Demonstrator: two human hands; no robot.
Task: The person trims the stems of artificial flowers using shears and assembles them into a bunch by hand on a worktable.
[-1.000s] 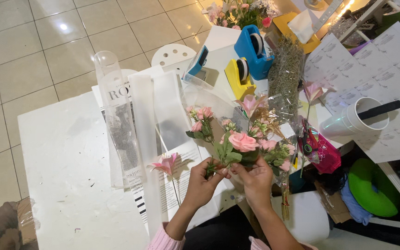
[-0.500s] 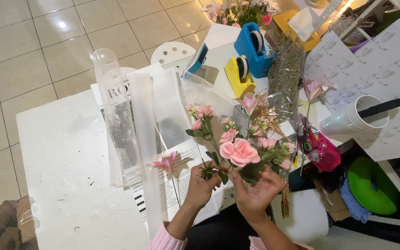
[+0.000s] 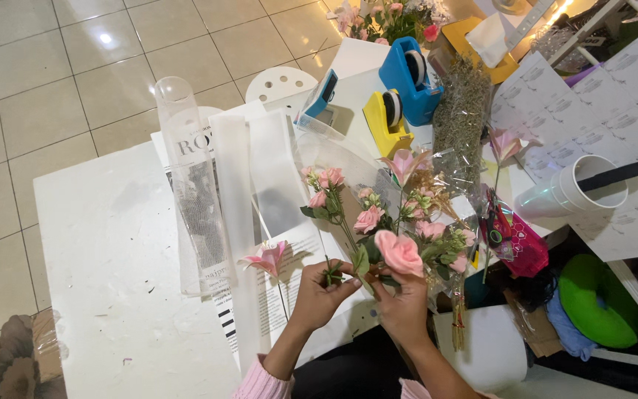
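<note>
Pink rose bunch, left hand, right hand gripping stems

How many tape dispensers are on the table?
2: a blue tape dispenser near the far edge, and a yellow tape dispenser just in front of it, beside the dried grass bundle. Clutter may hide others.

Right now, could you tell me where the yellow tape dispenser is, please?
In the head view, the yellow tape dispenser sits on the white table, just left of the blue tape dispenser and beyond the pink flowers.
</note>
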